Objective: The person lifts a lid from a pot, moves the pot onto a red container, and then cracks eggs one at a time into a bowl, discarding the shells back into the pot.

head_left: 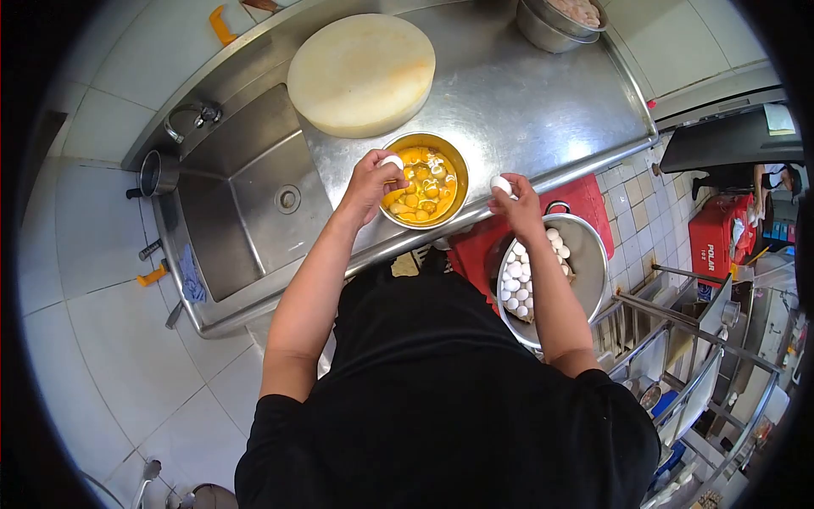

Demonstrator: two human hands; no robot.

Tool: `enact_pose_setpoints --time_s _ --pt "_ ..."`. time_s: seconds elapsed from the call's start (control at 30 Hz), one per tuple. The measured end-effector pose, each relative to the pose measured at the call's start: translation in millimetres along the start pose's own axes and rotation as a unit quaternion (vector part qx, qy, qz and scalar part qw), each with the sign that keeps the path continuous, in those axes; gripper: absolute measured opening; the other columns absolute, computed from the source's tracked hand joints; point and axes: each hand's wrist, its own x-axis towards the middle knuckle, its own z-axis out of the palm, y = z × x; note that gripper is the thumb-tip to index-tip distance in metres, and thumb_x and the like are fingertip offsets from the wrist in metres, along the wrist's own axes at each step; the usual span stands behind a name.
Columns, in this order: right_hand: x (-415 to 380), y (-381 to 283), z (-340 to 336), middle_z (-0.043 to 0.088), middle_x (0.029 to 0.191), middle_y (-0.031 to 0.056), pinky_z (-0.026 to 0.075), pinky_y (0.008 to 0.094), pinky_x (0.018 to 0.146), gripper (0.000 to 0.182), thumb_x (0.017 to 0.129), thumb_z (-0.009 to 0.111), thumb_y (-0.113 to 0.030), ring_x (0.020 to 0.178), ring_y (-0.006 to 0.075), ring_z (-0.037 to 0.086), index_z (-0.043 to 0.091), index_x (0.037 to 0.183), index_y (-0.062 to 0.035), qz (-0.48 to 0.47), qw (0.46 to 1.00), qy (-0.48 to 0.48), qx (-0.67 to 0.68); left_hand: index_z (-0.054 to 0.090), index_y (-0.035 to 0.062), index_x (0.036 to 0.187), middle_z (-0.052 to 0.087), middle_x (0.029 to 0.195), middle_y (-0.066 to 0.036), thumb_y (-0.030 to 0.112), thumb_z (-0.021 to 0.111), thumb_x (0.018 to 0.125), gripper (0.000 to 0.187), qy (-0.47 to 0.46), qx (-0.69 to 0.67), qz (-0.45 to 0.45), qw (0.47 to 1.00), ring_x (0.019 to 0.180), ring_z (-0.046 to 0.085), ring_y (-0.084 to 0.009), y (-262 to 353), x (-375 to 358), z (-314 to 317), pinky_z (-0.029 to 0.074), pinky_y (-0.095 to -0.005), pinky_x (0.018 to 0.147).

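A round metal bowl (461, 166) stands at the counter's front edge, with many cracked eggs (424, 188), yolks and whites, inside. At its left rim, my left hand (370, 188) is closed around a white egg (391, 160), fingertips over the bowl. To the right of the bowl, my right hand (519, 207) grips another white egg (500, 183) between thumb and fingers. Below that hand is a large metal pot (591, 270) holding many whole white eggs (515, 284). My right forearm hides part of them.
A thick round cutting board (363, 72) lies behind the bowl on the steel counter (500, 93). On the left is a sink (246, 212) with a faucet (193, 119). Metal bowls (551, 32) stand at the far right. A red surface (475, 254) lies under the pot; a person (759, 180) is farther right.
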Motion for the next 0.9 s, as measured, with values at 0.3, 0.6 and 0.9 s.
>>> enact_pose_setpoints --time_s 0.3,0.6,0.9 --pt "-3.2 45.5 9.6 0.066 0.104 0.0194 0.053 0.0357 0.072 0.043 0.092 0.066 -0.022 0.074 0.0249 0.064 0.053 0.128 -0.0031 -0.198 0.922 0.105 -0.315 0.059 0.0035 0.093 0.063 0.091 -0.008 0.012 0.082 0.077 0.029 -0.032 0.196 0.022 0.98 0.077 0.063 -0.0147 -12.1 -5.7 22.4 0.051 -0.0273 0.067" --pt "-12.6 -24.5 70.1 0.057 0.086 0.0018 0.047 0.024 0.056 0.041 0.106 0.041 -0.041 0.063 0.0083 0.053 0.054 0.12 -0.005 0.002 0.982 -0.172 0.072 0.067 0.0055 0.117 0.068 0.102 -0.01 0.018 0.08 0.076 0.044 -0.123 0.429 0.252 0.859 0.1 0.063 -0.0192 8.5 -8.4 56.4 0.048 -0.0312 0.09" --pt "-4.2 -16.7 77.0 0.057 0.088 0.0008 0.048 0.0239 0.06 0.041 0.106 0.044 -0.032 0.065 0.0072 0.051 0.049 0.136 -0.0046 -0.026 0.969 -0.246 -0.005 0.069 0.0018 0.111 0.071 0.104 -0.01 0.01 0.073 0.075 0.037 -0.085 0.428 0.227 0.871 0.095 0.066 -0.0165 -6.6 -5.5 35.9 0.051 -0.0294 0.086"
